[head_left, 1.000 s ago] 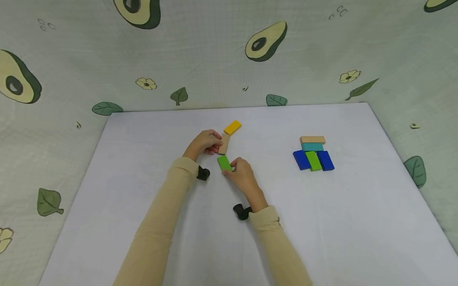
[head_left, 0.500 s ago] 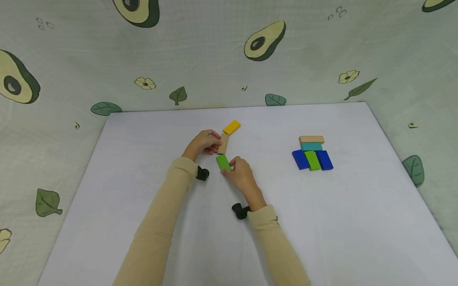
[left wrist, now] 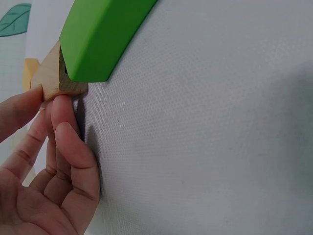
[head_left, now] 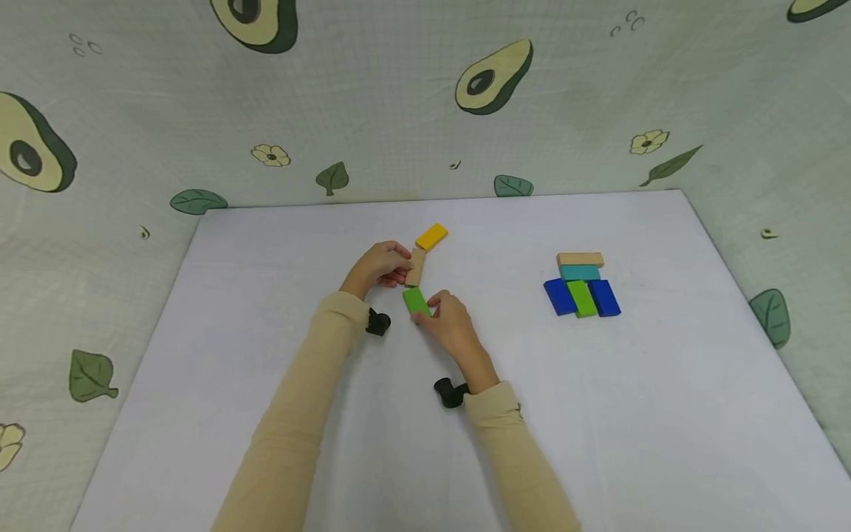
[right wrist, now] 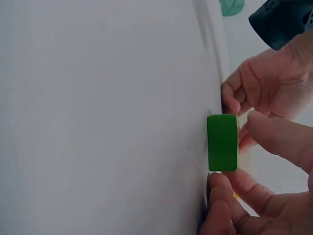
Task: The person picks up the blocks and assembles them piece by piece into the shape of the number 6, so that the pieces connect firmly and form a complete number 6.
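Observation:
In the head view my left hand (head_left: 379,267) holds a plain wooden block (head_left: 416,269), which lies on the white table. Its thumb and fingers grip the block's near end (left wrist: 48,78) in the left wrist view. My right hand (head_left: 453,325) pinches a green block (head_left: 415,301) between thumb and fingers; the right wrist view faces this block's end (right wrist: 222,142). The green block slants away from the wooden one, their ends meeting or nearly so. Past the wooden block's far end lies a yellow block (head_left: 432,236), angled to the right.
On the right, several blocks lie grouped: a plain wooden one (head_left: 580,259) on top, a teal one (head_left: 580,273) below it, then a green block (head_left: 582,299) between two blue blocks (head_left: 561,297). Black wrist cameras (head_left: 451,393) sit under both wrists. Patterned cloth hangs behind the table.

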The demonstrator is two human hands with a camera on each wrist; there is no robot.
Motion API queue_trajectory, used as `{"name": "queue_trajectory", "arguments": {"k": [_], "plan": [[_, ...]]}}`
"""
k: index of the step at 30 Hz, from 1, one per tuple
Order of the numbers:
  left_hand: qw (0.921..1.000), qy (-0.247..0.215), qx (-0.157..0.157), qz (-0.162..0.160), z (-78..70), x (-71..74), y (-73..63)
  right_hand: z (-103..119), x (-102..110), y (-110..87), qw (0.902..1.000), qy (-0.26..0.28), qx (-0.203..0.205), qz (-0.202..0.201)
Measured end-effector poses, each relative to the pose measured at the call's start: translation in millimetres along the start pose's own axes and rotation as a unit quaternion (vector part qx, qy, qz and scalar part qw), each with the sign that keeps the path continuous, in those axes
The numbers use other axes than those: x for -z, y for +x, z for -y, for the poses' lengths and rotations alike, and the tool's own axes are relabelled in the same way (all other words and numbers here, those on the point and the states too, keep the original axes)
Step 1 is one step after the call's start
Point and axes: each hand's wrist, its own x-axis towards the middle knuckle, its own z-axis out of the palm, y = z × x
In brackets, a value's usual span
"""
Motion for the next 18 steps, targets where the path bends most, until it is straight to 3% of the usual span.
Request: {"name": "queue_trajectory", "arguments": {"k": [8,18], "plan": [[1.0,0.007,0.002,-0.004,0.4,0.5,0.4,-9,11,-11.3,0.9979,0.046,0.045,-0.012],[0.9999,0.006,0.009,-0.007,0.4,0.3,3.4,-17,48,-27.8,0.9939,0.064,0.073,-0.05]]}}
